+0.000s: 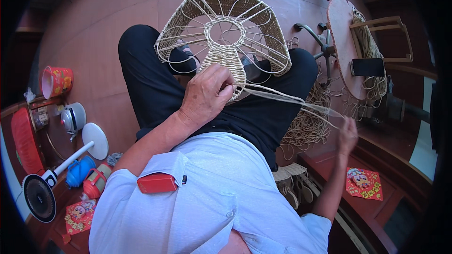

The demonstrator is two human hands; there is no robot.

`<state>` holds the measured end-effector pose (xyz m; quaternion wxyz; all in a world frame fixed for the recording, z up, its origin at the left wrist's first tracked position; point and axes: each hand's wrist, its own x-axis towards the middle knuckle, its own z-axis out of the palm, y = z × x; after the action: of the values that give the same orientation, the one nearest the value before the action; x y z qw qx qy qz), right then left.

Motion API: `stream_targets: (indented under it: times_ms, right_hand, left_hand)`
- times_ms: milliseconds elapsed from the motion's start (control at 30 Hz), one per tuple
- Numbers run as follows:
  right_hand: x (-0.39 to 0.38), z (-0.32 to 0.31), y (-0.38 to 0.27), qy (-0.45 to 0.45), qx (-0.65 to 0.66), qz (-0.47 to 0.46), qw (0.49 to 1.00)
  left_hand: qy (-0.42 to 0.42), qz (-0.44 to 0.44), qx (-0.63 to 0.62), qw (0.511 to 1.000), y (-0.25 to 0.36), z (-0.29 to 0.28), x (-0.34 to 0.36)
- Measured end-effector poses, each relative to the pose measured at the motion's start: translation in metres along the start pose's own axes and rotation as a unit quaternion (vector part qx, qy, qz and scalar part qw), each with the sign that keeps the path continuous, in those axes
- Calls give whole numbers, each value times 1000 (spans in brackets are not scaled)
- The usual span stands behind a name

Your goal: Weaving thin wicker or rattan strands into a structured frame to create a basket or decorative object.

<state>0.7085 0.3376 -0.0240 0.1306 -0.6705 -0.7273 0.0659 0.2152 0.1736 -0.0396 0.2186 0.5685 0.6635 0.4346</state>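
Note:
A half-woven cord piece on a wire frame rests between my knees, with a central ring, radiating wire loops and a woven rim. My left hand is closed on its woven narrow section at the near end. Out to the right, my right hand grips a pale cord stretched from the piece; the cord is partly blurred by motion. A large tangled heap of cord lies beside my right thigh.
A round board stool at right holds coiled cord, a wooden frame and a phone. At left stand a fan, a kettle, flasks and a patterned bucket. A red bench is at right.

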Motion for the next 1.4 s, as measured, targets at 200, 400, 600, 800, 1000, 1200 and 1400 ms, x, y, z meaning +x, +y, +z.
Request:
stream_targets:
  times_ms: [200,400,600,800,1000,1200,1400]
  right_hand:
    - [14,-91,75,55,-237,164,956]
    - [-62,13,-180,-394,406,45,824]
    - [-69,90,-294,-403,544,127,725]
    - [-77,115,-304,-381,626,109,671]
    - [-81,123,-309,-355,604,110,705]
    - [-82,126,-313,-343,598,116,715]
    - [-82,122,-312,-381,619,128,675]
  left_hand:
    - [-17,-9,-5,1000,-2,-2,0]
    - [-64,-25,10,998,2,-6,6]
    - [-68,-36,1,997,3,-6,9]
    - [-108,-80,-1,991,3,-11,10]
    - [-129,-232,-257,929,-1,-24,22]
    - [-186,-118,-69,973,-4,-21,17]
    - [-125,-105,-98,982,-6,-22,8]
